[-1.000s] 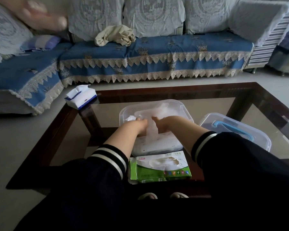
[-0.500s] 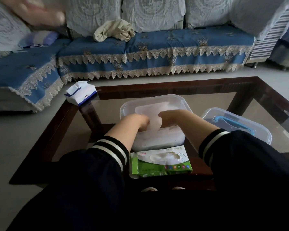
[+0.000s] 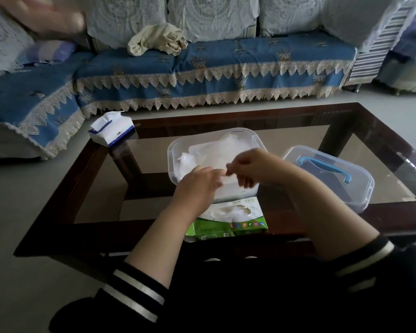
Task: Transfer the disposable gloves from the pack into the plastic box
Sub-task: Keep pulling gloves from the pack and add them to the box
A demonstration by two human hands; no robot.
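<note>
The plastic box (image 3: pixel 175 152) stands open on the glass table (image 3: pixel 298 138), and it is the landmark here. Inside it lie several thin, clear gloves (image 3: pixel 211 155), spread flat and partly crumpled toward its left wall. So a part of the work is done.

Just in front of the box, on the near side, lies the green pack (image 3: pixel 228 227). Its torn opening shows more white gloves inside, so I judge that some transfers are left. How many gloves remain in the pack cannot be seen.

Both hands are over the near edge of the box. The left hand (image 3: pixel 197 183) has its fingers curled downward, and the right hand (image 3: pixel 252 168) has its fingertips pinched together. They seem to meet at one point, maybe on a glove edge, but the film is almost invisible and the hands are blurred, so I cannot tell if either one really grips something.

To the right of the box lies its lid (image 3: pixel 327 174), with a blue handle. Behind the box to the left stands a tissue pack (image 3: pixel 111 128).

The bottom of the box is hidden by the gloves and the hands.
</note>
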